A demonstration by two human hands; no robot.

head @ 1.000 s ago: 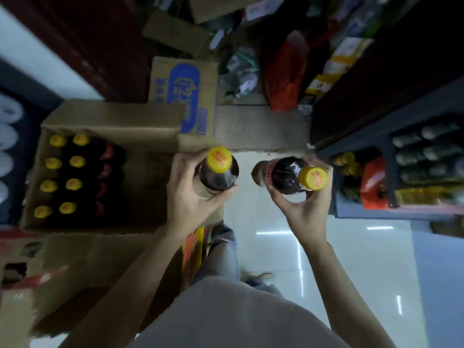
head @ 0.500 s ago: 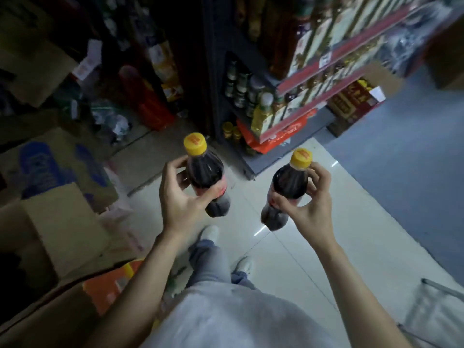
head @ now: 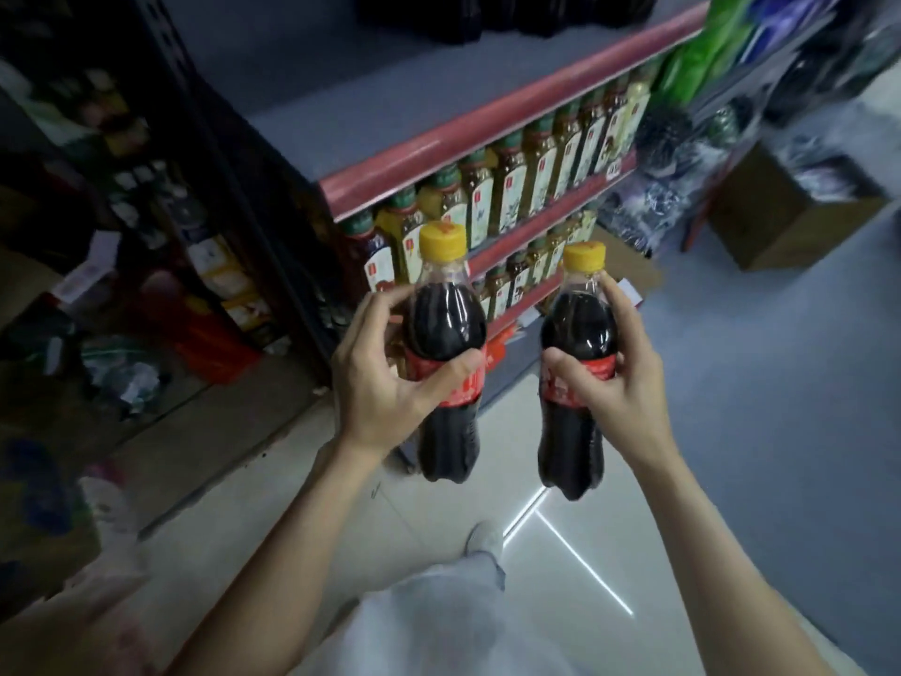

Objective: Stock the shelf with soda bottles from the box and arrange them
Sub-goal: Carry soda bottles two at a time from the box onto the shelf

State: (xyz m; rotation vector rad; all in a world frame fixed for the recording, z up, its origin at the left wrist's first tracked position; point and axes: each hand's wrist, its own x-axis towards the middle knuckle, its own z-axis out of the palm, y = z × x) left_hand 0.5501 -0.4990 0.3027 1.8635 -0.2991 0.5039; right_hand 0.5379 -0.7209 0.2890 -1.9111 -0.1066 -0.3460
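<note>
Glossy plastic bottles [head: 446, 363], yellow ribbed caps [head: 442, 242].

Shelf [head: 487, 134] rows of green-capped bottles [head: 541, 163]

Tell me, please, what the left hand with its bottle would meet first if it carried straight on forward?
Probably the tea bottles under the red shelf edge. The left hand holds its soda bottle upright right before them, though depth is unclear.
</note>
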